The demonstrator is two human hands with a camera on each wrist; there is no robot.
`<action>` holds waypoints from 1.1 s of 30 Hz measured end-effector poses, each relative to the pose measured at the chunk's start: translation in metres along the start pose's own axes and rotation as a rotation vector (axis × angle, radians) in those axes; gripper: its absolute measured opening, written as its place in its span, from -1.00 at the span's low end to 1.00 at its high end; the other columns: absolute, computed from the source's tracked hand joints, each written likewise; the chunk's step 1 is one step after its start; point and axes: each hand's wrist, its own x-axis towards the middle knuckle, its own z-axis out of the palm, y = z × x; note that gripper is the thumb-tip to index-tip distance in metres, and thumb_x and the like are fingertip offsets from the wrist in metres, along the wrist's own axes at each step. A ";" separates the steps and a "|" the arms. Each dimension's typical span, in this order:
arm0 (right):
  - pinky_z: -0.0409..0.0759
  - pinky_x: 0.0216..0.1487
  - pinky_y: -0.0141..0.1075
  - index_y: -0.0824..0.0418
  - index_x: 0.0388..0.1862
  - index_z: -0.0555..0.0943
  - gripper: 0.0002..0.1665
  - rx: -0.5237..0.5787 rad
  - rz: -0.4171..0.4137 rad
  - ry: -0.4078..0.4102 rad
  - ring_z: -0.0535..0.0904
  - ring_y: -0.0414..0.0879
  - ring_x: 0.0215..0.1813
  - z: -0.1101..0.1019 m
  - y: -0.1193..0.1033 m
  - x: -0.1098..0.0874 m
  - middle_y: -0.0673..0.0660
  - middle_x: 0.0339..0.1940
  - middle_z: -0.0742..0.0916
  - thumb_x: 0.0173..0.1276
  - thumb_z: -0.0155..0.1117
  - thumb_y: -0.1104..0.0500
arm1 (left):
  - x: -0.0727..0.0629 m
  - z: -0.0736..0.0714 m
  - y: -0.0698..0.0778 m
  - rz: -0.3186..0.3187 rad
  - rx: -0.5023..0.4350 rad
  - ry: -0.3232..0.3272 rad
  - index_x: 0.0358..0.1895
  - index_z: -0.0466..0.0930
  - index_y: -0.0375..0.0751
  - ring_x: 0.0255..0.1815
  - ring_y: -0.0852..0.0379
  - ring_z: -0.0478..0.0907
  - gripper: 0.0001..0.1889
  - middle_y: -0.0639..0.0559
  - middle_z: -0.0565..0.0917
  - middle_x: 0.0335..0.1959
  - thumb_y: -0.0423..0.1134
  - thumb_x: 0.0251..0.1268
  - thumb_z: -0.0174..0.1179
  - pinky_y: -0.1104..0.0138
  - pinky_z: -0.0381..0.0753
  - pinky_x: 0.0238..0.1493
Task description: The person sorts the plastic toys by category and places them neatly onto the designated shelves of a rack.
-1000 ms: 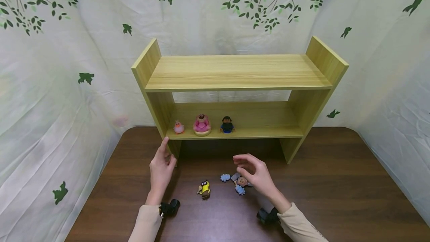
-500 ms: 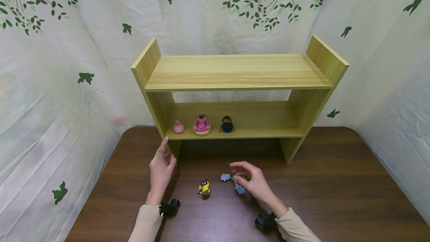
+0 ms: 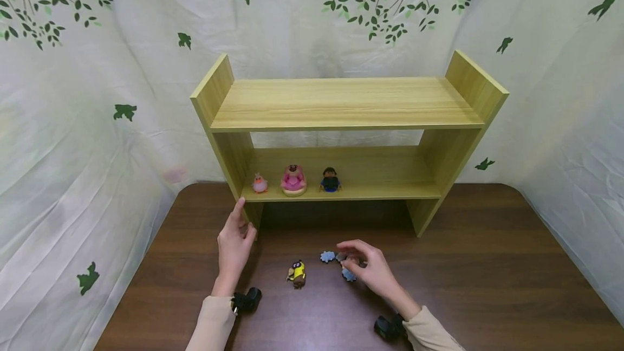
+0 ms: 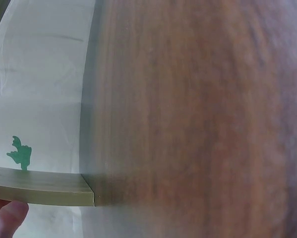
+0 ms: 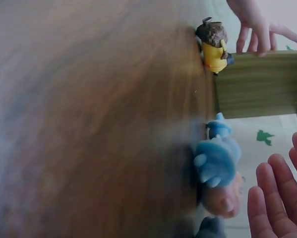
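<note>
My right hand [image 3: 369, 267] hovers over a small toy with light-blue scalloped pieces [image 3: 327, 257] and covers part of it in the head view. The right wrist view shows the toy's blue pieces [image 5: 215, 161] and a tan, rounded part [image 5: 225, 198] on the table. Beside them my relaxed right fingers [image 5: 272, 196] hold nothing. My left hand [image 3: 235, 245] reaches to the left side panel of a wooden shelf, its index fingertip at the front edge. In the left wrist view, fingers [image 4: 10, 218] lie against the panel [image 4: 44, 191].
A yellow-and-brown figurine [image 3: 296, 274] lies on the dark wooden table [image 3: 487, 275] between the hands. On the middle board of the shelf [image 3: 390, 191] stand a small pink bird figure [image 3: 260, 183], a pink bear figure [image 3: 293, 181] and a dark-haired figure [image 3: 330, 180].
My right hand has come down and slightly nearer over the blue-pieced toy, then shifted a little right. The left hand stays at the shelf panel.
</note>
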 end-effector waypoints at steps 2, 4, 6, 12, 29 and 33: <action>0.59 -0.21 0.00 0.53 -0.07 0.57 -0.63 -0.006 -0.003 0.010 0.62 0.23 -0.18 -0.001 0.003 -0.001 0.40 -0.17 0.67 0.09 0.24 0.61 | 0.000 0.000 0.000 -0.002 -0.005 0.000 0.40 0.27 0.06 -0.43 0.02 0.58 -0.16 -0.18 0.57 -0.23 -0.65 0.01 0.16 0.22 0.54 -0.54; 0.58 -0.20 0.01 0.53 -0.08 0.58 -0.66 -0.008 -0.002 0.016 0.61 0.29 -0.19 -0.002 0.005 -0.002 0.40 -0.18 0.67 0.10 0.25 0.60 | 0.000 0.000 0.000 0.000 -0.008 0.001 0.40 0.27 0.06 -0.43 0.02 0.57 -0.16 -0.18 0.56 -0.25 -0.65 0.01 0.16 0.17 0.55 -0.54; 0.58 -0.19 0.01 0.53 -0.09 0.58 -0.68 -0.016 0.005 0.020 0.60 0.31 -0.19 -0.003 0.008 -0.003 0.40 -0.19 0.67 0.12 0.28 0.56 | 0.000 0.001 0.000 0.005 -0.007 0.003 0.40 0.27 0.06 -0.45 0.03 0.56 -0.16 -0.17 0.55 -0.28 -0.65 0.00 0.16 0.16 0.55 -0.54; 0.55 -0.14 0.05 0.49 -0.09 0.60 -0.69 -0.056 0.040 0.036 0.62 0.27 -0.18 -0.003 0.026 -0.007 0.36 -0.20 0.68 0.15 0.33 0.48 | 0.000 0.001 0.000 0.013 0.003 0.008 0.40 0.28 0.06 -0.47 0.05 0.55 -0.16 -0.14 0.54 -0.31 -0.65 0.00 0.17 0.26 0.52 -0.55; 0.57 -0.14 -0.22 0.25 -0.16 0.66 -0.73 -0.177 0.208 0.004 0.62 -0.07 -0.21 -0.001 0.048 -0.011 0.03 -0.24 0.66 0.14 0.37 0.41 | 0.000 0.000 0.002 0.012 -0.019 0.005 0.40 0.27 0.05 -0.44 -0.06 0.58 -0.16 -0.19 0.55 -0.26 -0.67 0.00 0.16 0.12 0.57 -0.55; 0.57 -0.13 -0.24 0.23 -0.17 0.66 -0.72 -0.208 0.227 -0.011 0.63 -0.07 -0.20 -0.002 0.049 -0.011 0.01 -0.24 0.66 0.12 0.37 0.43 | 0.000 0.000 0.002 0.014 -0.007 0.003 0.40 0.26 0.05 -0.48 -0.04 0.55 -0.16 -0.16 0.53 -0.30 -0.66 0.00 0.16 0.27 0.52 -0.55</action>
